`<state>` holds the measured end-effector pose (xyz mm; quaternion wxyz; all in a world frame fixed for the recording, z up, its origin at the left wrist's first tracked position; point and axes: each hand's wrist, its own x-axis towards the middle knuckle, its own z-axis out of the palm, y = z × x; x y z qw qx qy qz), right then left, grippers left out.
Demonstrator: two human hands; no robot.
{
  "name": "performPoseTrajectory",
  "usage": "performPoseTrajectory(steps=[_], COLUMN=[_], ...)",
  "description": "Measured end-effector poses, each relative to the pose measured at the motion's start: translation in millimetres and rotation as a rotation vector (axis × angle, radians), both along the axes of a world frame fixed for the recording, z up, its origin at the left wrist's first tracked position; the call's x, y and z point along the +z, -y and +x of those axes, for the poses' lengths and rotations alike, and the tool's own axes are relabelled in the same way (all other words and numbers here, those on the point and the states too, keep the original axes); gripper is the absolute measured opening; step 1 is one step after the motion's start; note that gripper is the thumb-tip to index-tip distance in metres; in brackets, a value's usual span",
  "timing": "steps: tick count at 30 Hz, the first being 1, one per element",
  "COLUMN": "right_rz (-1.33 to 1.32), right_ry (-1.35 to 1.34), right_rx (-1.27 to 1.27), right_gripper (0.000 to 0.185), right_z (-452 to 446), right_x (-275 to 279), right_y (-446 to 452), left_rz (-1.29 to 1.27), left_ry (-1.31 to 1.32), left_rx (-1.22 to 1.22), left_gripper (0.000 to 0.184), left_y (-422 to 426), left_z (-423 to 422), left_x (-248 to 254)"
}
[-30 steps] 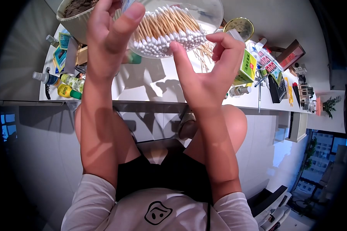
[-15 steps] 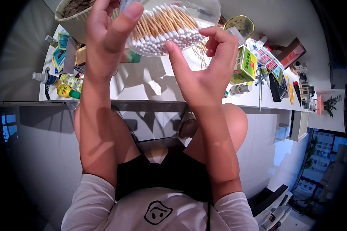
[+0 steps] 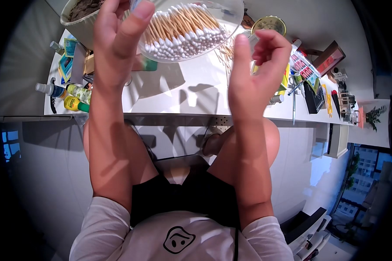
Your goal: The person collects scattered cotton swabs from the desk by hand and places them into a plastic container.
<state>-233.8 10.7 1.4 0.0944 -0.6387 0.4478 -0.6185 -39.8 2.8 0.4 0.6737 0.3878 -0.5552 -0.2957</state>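
Note:
A clear round-ended container (image 3: 236,19) full of cotton swabs (image 3: 183,30) is held up over the white table, tilted so the swabs show. My left hand (image 3: 122,37) grips its left side, thumb towards me and fingers partly cut off by the top edge. Just right of the container, my right hand (image 3: 259,69) is raised with thumb and fingers apart, holding nothing. Behind it, loose swabs (image 3: 224,54) lie on the table, partly hidden by the container and the hand.
A ribbed pot of soil (image 3: 80,24) stands at the back left. Bottles (image 3: 74,103) lie at the left of the table (image 3: 161,102). A round gold-rimmed dial (image 3: 269,26), a black box (image 3: 313,98) and a reddish framed item (image 3: 330,59) are on the right.
My right hand has come off the container's edge and moved right, now partly covering the green and yellow box. The container in my left hand has shifted slightly left.

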Motion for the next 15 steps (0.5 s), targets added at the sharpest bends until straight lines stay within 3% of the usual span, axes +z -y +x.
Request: performPoseTrajectory(steps=[2,4,7,8,9,11,13,15], right_rz=[0.009,0.28,0.358,0.391,0.388,0.267,0.32,0.325], right_ry=[0.035,-0.125,-0.026,-0.063,-0.065,0.111,0.142,0.146], right_rx=[-0.039,0.01,0.013,0.08,0.082,0.379,0.528,0.539], right_gripper=[0.023,0.019,0.021,0.036,0.036,0.073,0.108,0.113], right_z=[-14.3,-27.0,-27.5,-29.9,-26.0,-11.7,-5.1,1.4], right_x=[-5.7,-11.9,-17.2,-12.8,-13.5,-19.8,-24.1,-19.2], right_y=[11.3,18.3,20.2,17.0,17.1,15.9,15.8,10.7], left_rz=[0.027,0.021,0.021,0.027,0.024,0.058,0.068,0.077], left_ry=[-0.026,-0.031,-0.034,-0.033,-0.035,-0.053,-0.046,-0.036], left_rx=[-0.005,-0.01,-0.007,0.005,0.006,0.001,-0.028,-0.056], left_gripper=[0.076,0.076,0.073,0.071,0.071,0.068,0.067,0.067], left_y=[-1.9,-0.8,-1.4,-1.3,-0.8,-0.1,0.5,2.3], left_z=[0.6,2.4,0.9,0.1,-0.2,-0.9,-1.4,-2.9], left_x=[1.1,0.1,0.0,0.7,1.4,2.2,1.1,-0.9])
